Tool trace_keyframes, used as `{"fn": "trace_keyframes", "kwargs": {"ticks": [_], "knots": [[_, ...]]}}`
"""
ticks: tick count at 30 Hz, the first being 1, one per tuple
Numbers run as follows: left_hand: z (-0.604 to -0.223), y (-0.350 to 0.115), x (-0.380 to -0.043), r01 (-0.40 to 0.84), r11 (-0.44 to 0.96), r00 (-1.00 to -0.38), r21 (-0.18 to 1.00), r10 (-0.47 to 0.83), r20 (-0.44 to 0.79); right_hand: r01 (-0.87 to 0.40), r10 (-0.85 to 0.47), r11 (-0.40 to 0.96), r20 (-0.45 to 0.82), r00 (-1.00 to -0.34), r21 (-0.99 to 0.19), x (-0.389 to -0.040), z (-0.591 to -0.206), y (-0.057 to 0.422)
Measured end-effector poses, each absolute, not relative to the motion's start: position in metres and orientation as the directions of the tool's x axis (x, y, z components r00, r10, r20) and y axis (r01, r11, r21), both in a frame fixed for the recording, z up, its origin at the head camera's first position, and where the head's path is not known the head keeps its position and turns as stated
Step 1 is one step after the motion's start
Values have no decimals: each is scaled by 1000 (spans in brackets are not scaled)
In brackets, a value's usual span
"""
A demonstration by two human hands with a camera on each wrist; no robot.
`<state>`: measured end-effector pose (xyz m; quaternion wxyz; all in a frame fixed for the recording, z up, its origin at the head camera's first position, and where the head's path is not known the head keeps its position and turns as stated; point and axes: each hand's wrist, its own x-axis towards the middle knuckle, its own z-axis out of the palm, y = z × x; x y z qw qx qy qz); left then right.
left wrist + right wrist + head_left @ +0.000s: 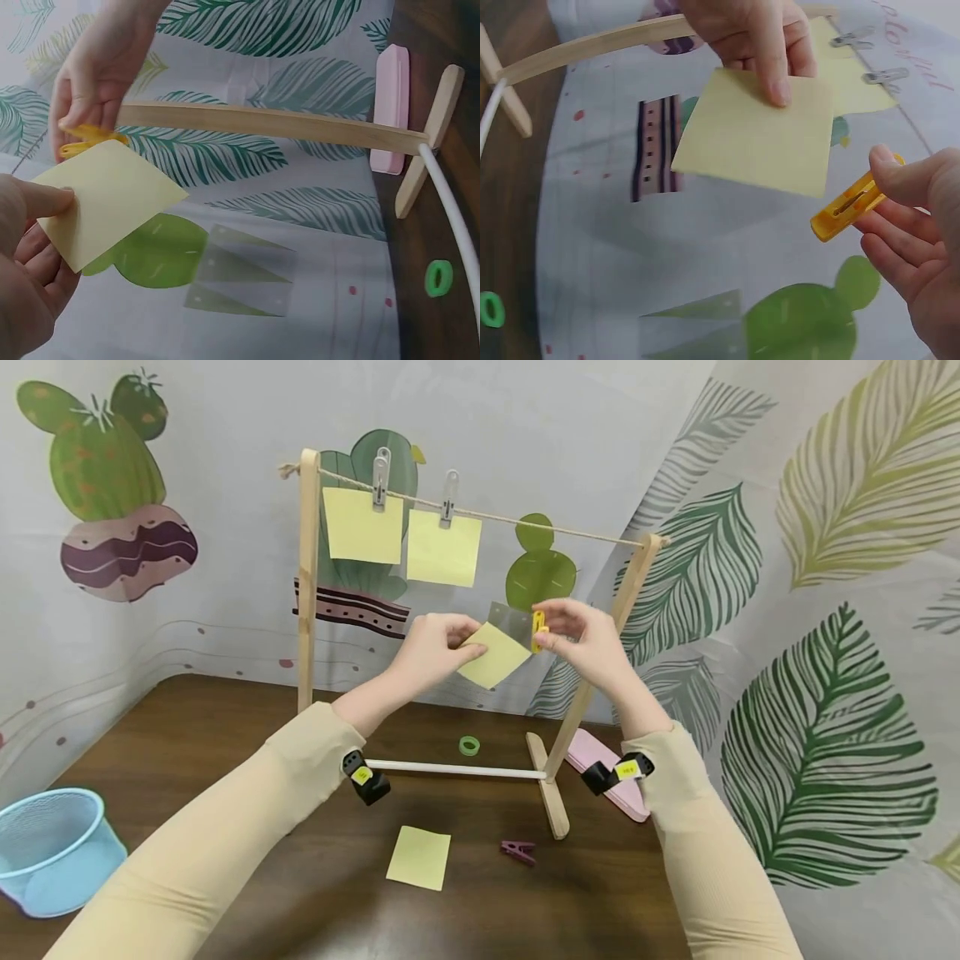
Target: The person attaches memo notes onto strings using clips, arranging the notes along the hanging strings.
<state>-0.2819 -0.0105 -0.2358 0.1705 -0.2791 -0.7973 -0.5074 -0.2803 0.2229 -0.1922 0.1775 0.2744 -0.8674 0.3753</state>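
My left hand (435, 647) pinches a yellow sticky note (495, 656) between thumb and fingers, tilted in front of the wall cloth and below the rope. Close to the note's right corner, my right hand (588, 639) holds a yellow clothespin (538, 632) by thumb and fingertips. The right wrist view shows a gap between this clothespin (847, 208) and the note (757, 135). Above, a rope (555, 529) runs between two wooden posts. Two yellow notes, one on the left (363, 531) and one nearer the middle (444, 550), hang from it by grey clips (381, 477).
On the brown table lie another yellow note (420, 857), a purple clothespin (518, 852) and a green ring (468, 745). A pink case (611, 777) sits behind the rack's right foot (551, 802). A blue mesh basket (67, 852) stands at the left.
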Motion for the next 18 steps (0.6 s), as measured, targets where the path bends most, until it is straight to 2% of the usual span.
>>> {"fn": "trace_keyframes", "kwargs": {"ticks": [8,18], "knots": [[-212,-1,-291,624,369,-775,689,175,607,-644,-280,508,598,-751,-572,-287,-153,215],[-191,9,-303,608,308,-789,732,129,601,-688,-151,292,678,-719,-665,-298,-122,201]]}}
